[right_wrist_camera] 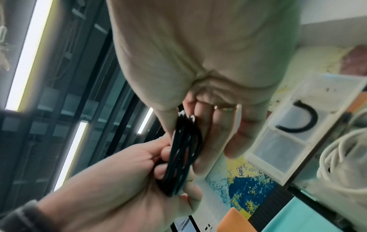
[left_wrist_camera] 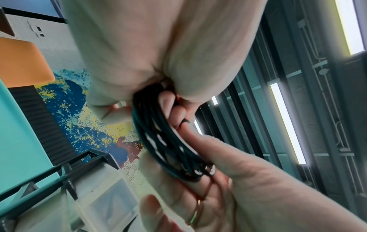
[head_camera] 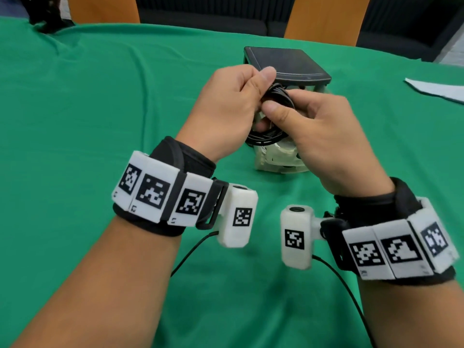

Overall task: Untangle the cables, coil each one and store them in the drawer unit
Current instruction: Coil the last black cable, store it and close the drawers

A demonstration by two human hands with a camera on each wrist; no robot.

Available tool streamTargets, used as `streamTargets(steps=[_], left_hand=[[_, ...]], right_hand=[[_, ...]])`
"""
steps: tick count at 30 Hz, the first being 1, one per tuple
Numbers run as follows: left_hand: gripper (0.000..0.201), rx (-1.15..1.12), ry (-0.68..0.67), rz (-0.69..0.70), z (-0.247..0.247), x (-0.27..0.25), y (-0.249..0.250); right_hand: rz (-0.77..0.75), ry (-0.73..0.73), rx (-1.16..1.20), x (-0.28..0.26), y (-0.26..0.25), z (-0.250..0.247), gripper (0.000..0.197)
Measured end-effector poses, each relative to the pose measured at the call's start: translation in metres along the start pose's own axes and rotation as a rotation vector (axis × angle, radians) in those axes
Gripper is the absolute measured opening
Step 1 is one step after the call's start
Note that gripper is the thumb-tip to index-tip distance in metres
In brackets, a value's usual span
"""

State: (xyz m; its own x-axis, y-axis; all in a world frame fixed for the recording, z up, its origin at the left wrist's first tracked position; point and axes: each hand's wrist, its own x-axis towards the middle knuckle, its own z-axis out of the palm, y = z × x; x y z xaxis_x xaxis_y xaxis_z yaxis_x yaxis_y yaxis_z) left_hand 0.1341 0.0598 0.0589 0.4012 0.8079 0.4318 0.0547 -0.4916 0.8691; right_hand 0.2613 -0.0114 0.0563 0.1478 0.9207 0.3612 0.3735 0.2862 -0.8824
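Note:
A coiled black cable (head_camera: 275, 114) hangs between both hands above the green table, just in front of the drawer unit (head_camera: 288, 64). My left hand (head_camera: 233, 109) grips the coil's upper left side, thumb on top. My right hand (head_camera: 311, 126) pinches its right side with thumb and fingers. In the left wrist view the black cable (left_wrist_camera: 158, 141) loops run between the two palms. The right wrist view shows the same bundle, the black cable (right_wrist_camera: 184, 150), squeezed flat between fingers. The drawer unit (right_wrist_camera: 298, 125) has clear drawers; one holds a black curved cable piece (right_wrist_camera: 298, 119).
A white coiled cable (right_wrist_camera: 341, 153) sits in the drawer unit at the right edge of the right wrist view. White paper (head_camera: 437, 89) lies at the table's right. Orange chairs (head_camera: 326, 18) stand behind the green table (head_camera: 100, 96).

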Motion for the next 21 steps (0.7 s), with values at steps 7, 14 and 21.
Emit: streamTargets(steps=[7,14,21], left_hand=[[0.026,-0.073,0.051,-0.013,-0.001,0.003,-0.001],[0.029,0.0,-0.021,-0.086,0.001,0.0,0.001],[0.022,0.156,-0.058,-0.122,0.003,0.0,-0.009]], right_hand=[[0.088,0.038,0.119,0.001,-0.002,-0.004,0.015],[0.103,0.236,0.201,0.005,0.002,-0.023,0.015],[0.193,0.441,0.267,0.02,0.008,-0.062,0.02]])
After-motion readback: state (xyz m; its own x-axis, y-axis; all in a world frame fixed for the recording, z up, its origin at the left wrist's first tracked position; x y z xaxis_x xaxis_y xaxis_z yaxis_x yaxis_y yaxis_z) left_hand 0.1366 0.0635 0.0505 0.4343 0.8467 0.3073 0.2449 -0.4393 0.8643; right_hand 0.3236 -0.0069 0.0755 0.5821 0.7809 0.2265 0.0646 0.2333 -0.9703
